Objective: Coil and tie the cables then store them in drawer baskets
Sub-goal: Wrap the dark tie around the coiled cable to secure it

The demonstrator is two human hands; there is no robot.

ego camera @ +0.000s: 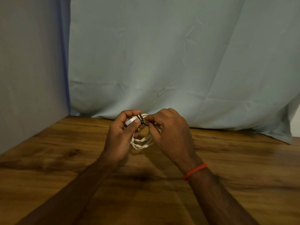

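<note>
A coiled white cable (141,142) hangs between both hands above the wooden table (65,159). My left hand (121,135) grips the top of the coil, thumb pressed on a white plug end (129,122). A black tie band (141,119) wraps around the coil's top. My right hand (170,135) pinches that band with thumb and forefinger. An orange thread bracelet (194,171) sits on my right wrist. Part of the coil is hidden behind my fingers. No drawer or basket is in view.
A pale blue cloth (162,62) hangs behind the table and drapes onto its far edge. A grey wall (29,70) stands at the left. The table's left edge runs diagonally toward the near left corner.
</note>
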